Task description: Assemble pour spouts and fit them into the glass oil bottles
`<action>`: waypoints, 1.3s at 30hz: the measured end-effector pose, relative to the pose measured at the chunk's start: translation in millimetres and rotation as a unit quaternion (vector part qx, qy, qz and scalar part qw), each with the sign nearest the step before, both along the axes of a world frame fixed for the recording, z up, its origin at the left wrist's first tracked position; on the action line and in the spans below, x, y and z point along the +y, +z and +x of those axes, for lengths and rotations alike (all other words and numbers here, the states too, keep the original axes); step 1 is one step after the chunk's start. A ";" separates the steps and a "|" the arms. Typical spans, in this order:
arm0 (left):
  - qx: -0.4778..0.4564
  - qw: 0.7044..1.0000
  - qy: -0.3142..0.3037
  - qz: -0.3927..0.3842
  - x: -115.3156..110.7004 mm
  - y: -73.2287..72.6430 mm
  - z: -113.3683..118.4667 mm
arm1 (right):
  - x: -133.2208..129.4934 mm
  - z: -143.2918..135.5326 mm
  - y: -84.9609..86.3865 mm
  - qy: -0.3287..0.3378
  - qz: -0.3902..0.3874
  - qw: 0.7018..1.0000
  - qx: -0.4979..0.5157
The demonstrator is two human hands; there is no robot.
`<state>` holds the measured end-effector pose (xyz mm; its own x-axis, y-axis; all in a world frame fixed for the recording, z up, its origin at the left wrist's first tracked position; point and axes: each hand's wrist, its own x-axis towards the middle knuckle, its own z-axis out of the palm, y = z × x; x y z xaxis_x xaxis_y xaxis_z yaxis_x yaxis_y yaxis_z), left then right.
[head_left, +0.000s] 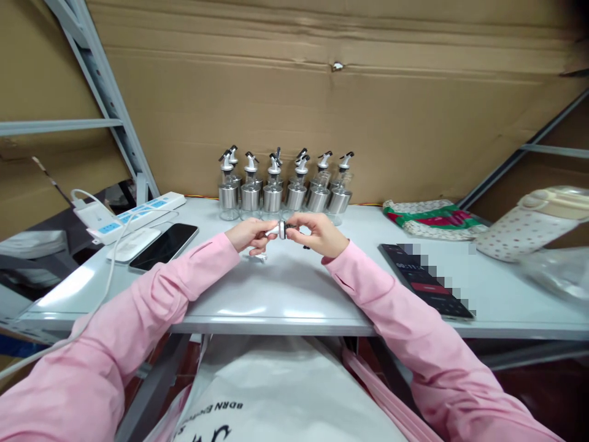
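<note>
A pourer spout (282, 230), pale with a dark collar and stopper end, is held level between my two hands above the table. My left hand (248, 235) is closed on its pale end. On the dark end, the thumb and fingers of my right hand (321, 234) pinch. Beneath my left hand lies a small white piece (258, 258), partly hidden. A tiny black piece (306, 247) rests below my right hand. Behind my hands stand several glass and steel oil bottles (295, 197), topped with silver and black pourer spouts.
On the left of the white table (285, 288) are a power strip (138, 215), a cable and a phone (164, 247). A second phone (426, 282) lies at the right, near a patterned cloth bag (426, 218) and a dotted bottle (524, 224). Cardboard (257, 92) closes off the back.
</note>
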<state>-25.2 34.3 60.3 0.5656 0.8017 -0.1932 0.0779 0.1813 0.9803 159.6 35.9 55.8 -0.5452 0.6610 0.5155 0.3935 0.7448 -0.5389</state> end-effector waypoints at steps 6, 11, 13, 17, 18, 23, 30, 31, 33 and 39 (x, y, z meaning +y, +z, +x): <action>-0.032 0.998 -0.008 -0.060 0.0 3.1 -4.2 | -1.8 -2.9 -2.4 -0.024 0.187 0.982 -0.031; -0.076 0.993 0.039 -0.081 -3.0 5.6 -3.9 | 5.6 -2.5 -6.7 -0.027 0.348 0.931 -0.104; -0.086 0.991 0.060 -0.089 -4.2 5.3 -2.4 | 9.1 -2.0 -7.6 -0.045 0.385 0.913 -0.127; -0.108 0.984 0.070 -0.126 -8.1 2.8 4.4 | 14.0 -3.1 -10.7 -0.069 0.433 0.887 -0.145; -0.124 0.981 0.075 -0.129 -9.2 2.0 6.6 | 14.5 -4.0 -11.7 -0.077 0.437 0.885 -0.142; -0.195 0.971 0.101 -0.090 -10.4 -1.0 15.2 | 10.5 -10.9 -14.0 -0.117 0.356 0.924 -0.079; -0.080 0.980 0.097 0.152 -9.7 -5.5 9.3 | -0.4 -22.7 -12.6 -0.099 0.058 0.990 0.077; -0.039 0.969 0.101 0.223 -10.0 -6.0 6.5 | -0.7 -24.6 -12.8 -0.076 -0.014 0.991 0.112; 0.052 0.919 0.123 0.370 -9.4 -6.6 0.7 | -0.4 -28.2 -13.3 -0.018 -0.174 0.968 0.182; 0.213 0.791 0.094 0.565 2.6 -7.5 -11.1 | 2.2 -29.2 -13.5 0.090 -0.462 0.849 0.239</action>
